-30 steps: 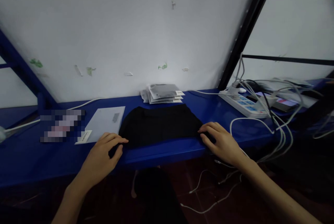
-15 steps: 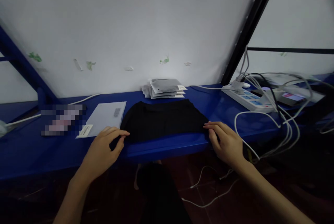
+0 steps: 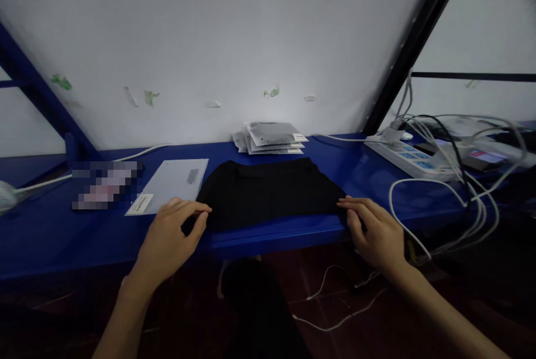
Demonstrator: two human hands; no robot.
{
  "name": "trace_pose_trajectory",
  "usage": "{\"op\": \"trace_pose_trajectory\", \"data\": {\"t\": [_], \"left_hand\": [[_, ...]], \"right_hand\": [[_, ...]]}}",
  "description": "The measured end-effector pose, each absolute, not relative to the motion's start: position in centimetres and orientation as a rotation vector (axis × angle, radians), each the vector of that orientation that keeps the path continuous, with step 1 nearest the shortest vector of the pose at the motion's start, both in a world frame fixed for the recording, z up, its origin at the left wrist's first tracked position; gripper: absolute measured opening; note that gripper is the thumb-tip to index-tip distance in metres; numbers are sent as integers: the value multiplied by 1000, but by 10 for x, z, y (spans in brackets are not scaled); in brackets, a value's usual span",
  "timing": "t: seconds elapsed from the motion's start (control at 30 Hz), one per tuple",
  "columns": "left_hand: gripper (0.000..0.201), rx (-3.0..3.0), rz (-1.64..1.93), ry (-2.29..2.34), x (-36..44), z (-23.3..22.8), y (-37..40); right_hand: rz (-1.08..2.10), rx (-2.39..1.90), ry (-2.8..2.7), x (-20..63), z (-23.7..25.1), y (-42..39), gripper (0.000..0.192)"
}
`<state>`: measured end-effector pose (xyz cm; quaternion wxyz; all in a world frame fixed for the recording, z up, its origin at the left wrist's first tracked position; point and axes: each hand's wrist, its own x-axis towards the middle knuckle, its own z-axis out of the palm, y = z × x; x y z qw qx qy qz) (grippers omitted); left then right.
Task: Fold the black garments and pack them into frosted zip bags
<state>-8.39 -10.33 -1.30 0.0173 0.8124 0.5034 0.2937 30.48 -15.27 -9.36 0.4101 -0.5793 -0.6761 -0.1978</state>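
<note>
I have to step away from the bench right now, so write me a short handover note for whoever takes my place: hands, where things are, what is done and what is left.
Left hand: fingers pinching the near left corner of the folded black garment.
Right hand: fingertips on the garment's near right corner, at the shelf edge.
The garment lies flat on the blue shelf, folded into a rough rectangle. A grey mailer bag lies flat just left of it; a stack of packed pouches sits behind it by the wall. Power strip and cables are to the right.
Done: garment folded.
Left, by the look of it: garment is not yet bagged.
</note>
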Motion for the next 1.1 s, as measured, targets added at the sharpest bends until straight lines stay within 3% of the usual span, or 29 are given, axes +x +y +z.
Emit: {"op": "trace_pose_trajectory", "data": {"t": [0.23, 0.5, 0.77, 1.1], "left_hand": [[23, 2543, 968, 1622, -84, -13, -107], [27, 2709, 1034, 1567, -55, 19, -86], [29, 3006, 243, 1362, -12, 22, -11], [27, 2999, 290, 1372, -24, 20, -6]], "right_hand": [[-389, -1459, -1717, 304, -87, -165, 19], [-281, -1449, -1807, 308, -25, -121, 16], [-312, -1621, -2220, 302, -27, -34, 19], [-537, -1498, -2302, 313, -25, -49, 25]]}}
